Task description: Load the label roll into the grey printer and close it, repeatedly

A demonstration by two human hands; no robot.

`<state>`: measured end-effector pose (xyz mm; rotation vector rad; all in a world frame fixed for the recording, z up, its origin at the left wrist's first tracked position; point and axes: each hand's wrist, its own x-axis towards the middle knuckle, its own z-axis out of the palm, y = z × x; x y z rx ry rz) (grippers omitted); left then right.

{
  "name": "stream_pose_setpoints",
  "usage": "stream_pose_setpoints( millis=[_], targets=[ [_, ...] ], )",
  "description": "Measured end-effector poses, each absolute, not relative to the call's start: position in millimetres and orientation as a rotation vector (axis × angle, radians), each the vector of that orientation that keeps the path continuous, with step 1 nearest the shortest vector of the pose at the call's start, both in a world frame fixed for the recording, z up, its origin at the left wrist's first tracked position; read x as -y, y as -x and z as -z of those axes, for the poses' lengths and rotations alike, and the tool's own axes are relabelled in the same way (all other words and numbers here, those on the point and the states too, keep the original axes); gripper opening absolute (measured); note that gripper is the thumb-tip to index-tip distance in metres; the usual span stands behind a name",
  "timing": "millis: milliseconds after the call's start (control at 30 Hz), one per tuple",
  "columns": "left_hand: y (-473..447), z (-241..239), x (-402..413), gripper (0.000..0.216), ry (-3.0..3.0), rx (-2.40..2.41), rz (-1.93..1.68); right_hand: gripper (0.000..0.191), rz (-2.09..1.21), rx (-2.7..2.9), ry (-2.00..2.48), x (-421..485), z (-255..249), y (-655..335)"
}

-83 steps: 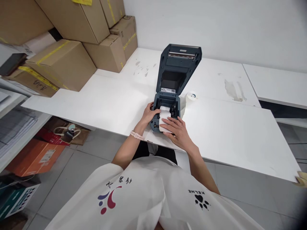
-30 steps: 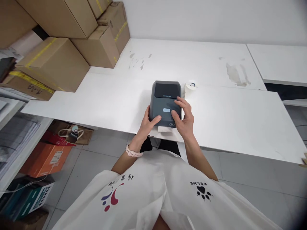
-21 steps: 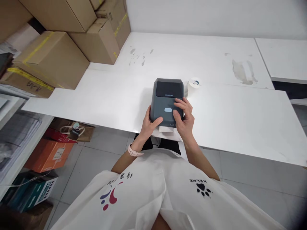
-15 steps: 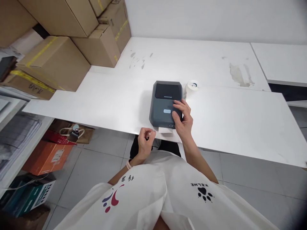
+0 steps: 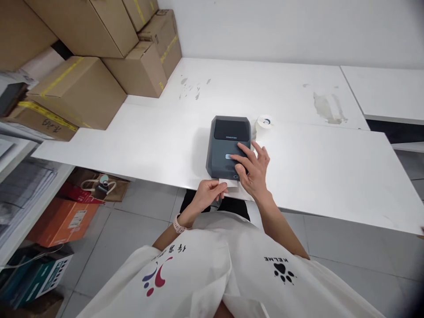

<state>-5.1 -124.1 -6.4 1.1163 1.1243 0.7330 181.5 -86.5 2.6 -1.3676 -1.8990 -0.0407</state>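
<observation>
White flat-topped table [image 5: 159, 123] w/ our dark blue-grey boxy plastic printer [image 5: 224, 148] near its front edge.
Our L hand [image 5: 208, 193] pinches the short white paper strip [image 5: 232, 183] poking from the printer's front; our R hand [image 5: 253, 170], grasping nothing, rests on top, index tip at the pale rectangular button [image 5: 227, 157]. For best results we'd hold the strip flat & str8, printer steady. Printer looks closed, upright, approx. undamaged.

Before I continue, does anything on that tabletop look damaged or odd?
Yes: the white tabletop has a grey-brown patch toward the back right and smaller grey marks near the boxes, breaking its even white; worn coating or residue, I can't tell. Nothing stands out on the printer or the paper strip at the left hand.
</observation>
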Motion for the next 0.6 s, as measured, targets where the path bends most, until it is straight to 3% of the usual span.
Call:
stream_pose_setpoints(
  millis=[133,300,467,600],
  targets=[
    [16.3,0.1,120.0,0.048,-1.143,-1.294,-1.117,0.028,0.241,1.984,1.376,84.9,-3.2,-183.1],
    [21.0,-13.1,102.5,0.042,-1.066,-1.257,-1.51,0.036,0.083,1.957,1.361,91.0,-1.1,-180.9],
    [30.0,-14.2,83.9,0.033,-1.03,-1.278,-1.564,0.052,0.033,1.787,1.182,92.3,-6.9,-182.0],
    [31.2,-7.4,54.0,0.022,-1.124,-1.419,-1.387,0.06,0.129,1.721,1.074,51.0,-38.3,-185.2]
  ],
)
